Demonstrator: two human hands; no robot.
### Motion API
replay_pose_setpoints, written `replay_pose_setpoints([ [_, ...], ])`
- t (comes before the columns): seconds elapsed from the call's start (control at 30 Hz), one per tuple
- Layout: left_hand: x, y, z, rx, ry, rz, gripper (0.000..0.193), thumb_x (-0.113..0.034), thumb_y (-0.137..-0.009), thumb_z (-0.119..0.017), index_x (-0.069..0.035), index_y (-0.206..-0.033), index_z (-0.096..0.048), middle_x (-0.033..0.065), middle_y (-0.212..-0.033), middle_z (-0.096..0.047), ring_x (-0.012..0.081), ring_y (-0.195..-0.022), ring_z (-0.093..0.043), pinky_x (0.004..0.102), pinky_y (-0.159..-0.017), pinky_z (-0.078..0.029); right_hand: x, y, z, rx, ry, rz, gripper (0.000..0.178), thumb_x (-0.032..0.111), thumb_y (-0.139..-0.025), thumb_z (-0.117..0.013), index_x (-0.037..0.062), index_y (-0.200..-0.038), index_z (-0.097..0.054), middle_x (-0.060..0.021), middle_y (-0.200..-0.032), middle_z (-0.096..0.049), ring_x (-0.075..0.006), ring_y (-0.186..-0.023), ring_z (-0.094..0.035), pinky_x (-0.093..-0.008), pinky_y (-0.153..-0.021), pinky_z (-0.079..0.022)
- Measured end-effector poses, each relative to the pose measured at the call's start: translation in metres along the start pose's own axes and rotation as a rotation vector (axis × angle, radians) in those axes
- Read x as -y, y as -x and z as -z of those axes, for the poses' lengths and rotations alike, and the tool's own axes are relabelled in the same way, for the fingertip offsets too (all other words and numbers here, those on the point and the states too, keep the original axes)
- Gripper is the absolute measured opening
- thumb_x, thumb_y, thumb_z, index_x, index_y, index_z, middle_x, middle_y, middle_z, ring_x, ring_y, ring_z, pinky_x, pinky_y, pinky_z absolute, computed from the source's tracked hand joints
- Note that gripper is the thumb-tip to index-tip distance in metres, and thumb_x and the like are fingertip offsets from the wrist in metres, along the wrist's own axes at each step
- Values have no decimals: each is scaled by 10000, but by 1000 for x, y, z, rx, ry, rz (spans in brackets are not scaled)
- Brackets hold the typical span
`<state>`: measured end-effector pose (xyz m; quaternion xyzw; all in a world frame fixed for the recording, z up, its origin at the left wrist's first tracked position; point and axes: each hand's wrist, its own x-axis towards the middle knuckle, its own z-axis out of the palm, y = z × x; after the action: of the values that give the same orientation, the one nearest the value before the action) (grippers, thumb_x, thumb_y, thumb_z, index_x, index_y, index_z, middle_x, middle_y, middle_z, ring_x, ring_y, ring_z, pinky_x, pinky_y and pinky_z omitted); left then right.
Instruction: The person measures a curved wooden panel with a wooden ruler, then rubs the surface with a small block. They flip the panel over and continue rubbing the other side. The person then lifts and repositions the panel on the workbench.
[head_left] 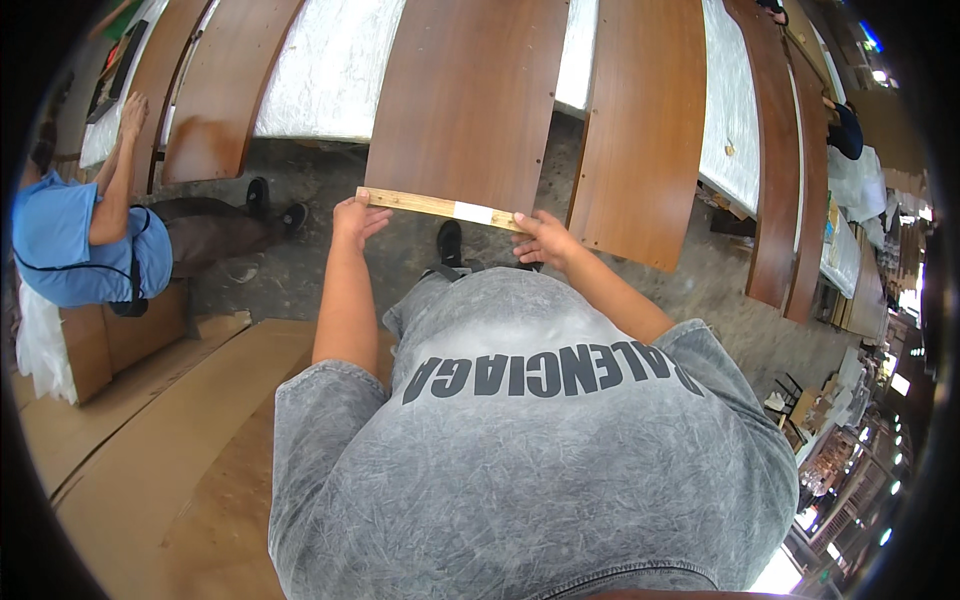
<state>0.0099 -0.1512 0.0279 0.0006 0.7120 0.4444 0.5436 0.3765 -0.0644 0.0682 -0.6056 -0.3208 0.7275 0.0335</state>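
Note:
A narrow light-wood strip [425,204] with a white patch lies across the near end of a brown wooden panel [465,90]. At the strip's left end is my left hand [360,218], its thumb on the wood and its fingers reaching beneath. My right hand [543,238] grips the other end between thumb and fingers. The strip lines up with the panel's near edge; whether it is fastened there cannot be made out. Small dark holes dot the panel's right side.
More brown panels [640,130] lie to both sides on white plastic-wrapped stacks [335,70]. A person in a blue shirt [95,240] works at the left beside another panel. Cardboard sheets [180,420] cover the floor at lower left. Another person's dark sleeve [846,130] shows far right.

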Motion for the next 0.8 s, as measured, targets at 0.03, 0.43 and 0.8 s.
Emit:
replay_pose_setpoints([
  [0.03,1,0,-1,-8,8,4,388,-255,-1078,-498,97,-1241,-521,278,-1090,-699,355,-928,-752,408,-742,-644,-5,-3,1,21,-77,14,575,403,-968,-693,21,-1333,-467,-150,-1083,-640,-208,-824,-663,-348,-700,-585],
  [0.43,17,-12,-3,-194,-102,-154,349,-267,-1008,-634,25,-1196,-595,182,-963,-722,263,-744,-726,376,-587,-603,1,-7,6,-35,94,-28,487,420,-940,-716,18,-1188,-598,-122,-980,-679,-153,-687,-633,-293,-571,-562],
  [0.8,14,-29,18,-159,-142,-349,335,-324,-976,-651,10,-990,-657,90,-870,-674,189,-722,-644,346,-587,-555,6,3,16,-84,452,115,713,455,-911,-729,-69,-1347,-517,-232,-1156,-664,-280,-773,-730,-355,-611,-613],
])
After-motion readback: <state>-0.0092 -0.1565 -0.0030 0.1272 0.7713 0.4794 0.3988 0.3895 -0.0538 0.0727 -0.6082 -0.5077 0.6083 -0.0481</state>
